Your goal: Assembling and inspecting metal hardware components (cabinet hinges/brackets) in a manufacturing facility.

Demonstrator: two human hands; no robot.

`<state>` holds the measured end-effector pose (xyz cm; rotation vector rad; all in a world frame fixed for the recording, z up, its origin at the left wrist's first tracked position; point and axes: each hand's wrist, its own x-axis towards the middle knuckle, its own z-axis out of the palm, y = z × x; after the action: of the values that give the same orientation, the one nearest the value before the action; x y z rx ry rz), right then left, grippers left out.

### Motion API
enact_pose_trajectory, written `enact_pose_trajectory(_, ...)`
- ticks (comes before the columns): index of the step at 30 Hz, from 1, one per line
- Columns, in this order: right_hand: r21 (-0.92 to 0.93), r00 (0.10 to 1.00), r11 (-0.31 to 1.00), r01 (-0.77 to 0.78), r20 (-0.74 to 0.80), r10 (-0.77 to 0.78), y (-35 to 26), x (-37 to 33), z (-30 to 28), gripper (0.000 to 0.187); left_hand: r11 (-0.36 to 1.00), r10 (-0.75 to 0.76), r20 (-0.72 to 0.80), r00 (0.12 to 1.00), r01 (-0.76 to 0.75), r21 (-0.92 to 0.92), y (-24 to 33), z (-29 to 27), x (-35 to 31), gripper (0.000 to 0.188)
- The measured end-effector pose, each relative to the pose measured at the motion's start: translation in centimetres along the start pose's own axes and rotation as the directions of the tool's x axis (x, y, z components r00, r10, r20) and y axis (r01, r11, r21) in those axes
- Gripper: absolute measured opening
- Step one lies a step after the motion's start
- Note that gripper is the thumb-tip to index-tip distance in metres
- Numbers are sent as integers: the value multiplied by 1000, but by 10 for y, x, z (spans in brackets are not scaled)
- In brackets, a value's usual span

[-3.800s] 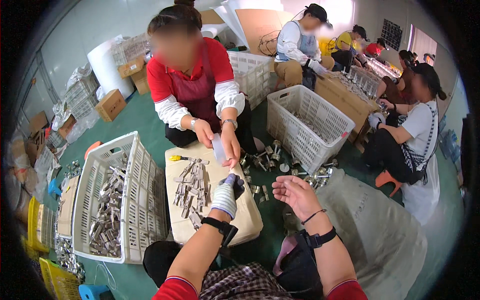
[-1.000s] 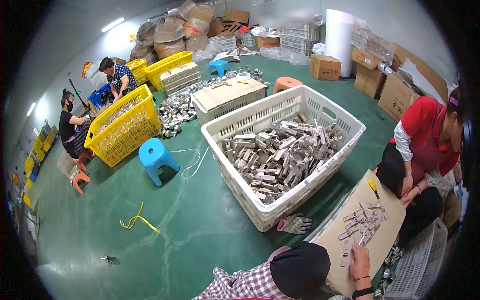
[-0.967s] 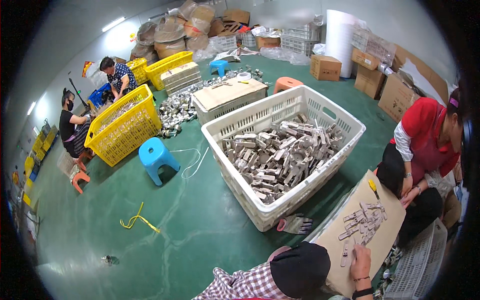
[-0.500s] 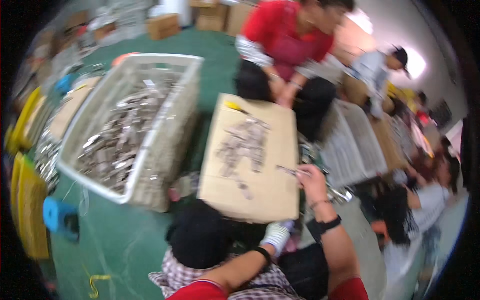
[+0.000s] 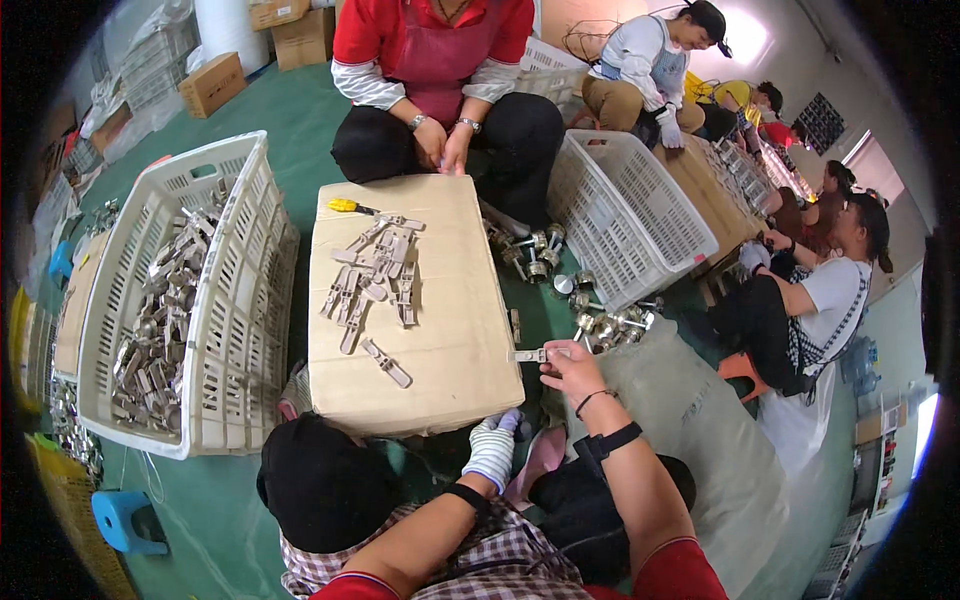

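The right hand (image 5: 572, 372) pinches a metal clip (image 5: 526, 355) between thumb and fingers, at the right edge of the bench (image 5: 455, 310). The gloved left hand (image 5: 490, 450) is by the near edge; I cannot tell whether it is clamped. A pile of clips (image 5: 374, 268) lies on the bench's far left part
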<state>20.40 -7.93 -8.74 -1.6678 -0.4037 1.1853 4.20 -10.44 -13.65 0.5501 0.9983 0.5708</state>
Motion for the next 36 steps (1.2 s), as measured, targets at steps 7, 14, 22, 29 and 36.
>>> enact_pose_trajectory(7, -185, 999, 982, 33, -33, -40, 19, 13, 5, 17, 998, 47, -17, 999, -47, 45, -11, -4, 13, 27)
enact_pose_trajectory(14, -242, 996, 970, 31, -70, -49, 33, 18, 12, 15, 999, 42, -26, 999, -41, 32, 4, 5, 1, 30)
enact_pose_trajectory(22, -222, 994, 975, 28, -93, -50, 30, 14, 20, 15, 998, 29, -39, 999, -26, 55, 5, 6, -1, 26)
enact_pose_trajectory(29, -240, 993, 969, 55, -91, -79, 38, 18, 18, 15, 994, 61, -21, 998, -58, 97, 1, 3, 3, 24)
enact_pose_trajectory(36, -210, 992, 975, 77, -86, -97, 41, 19, 17, 15, 995, 70, -34, 997, -67, 77, 9, 7, -3, 21)
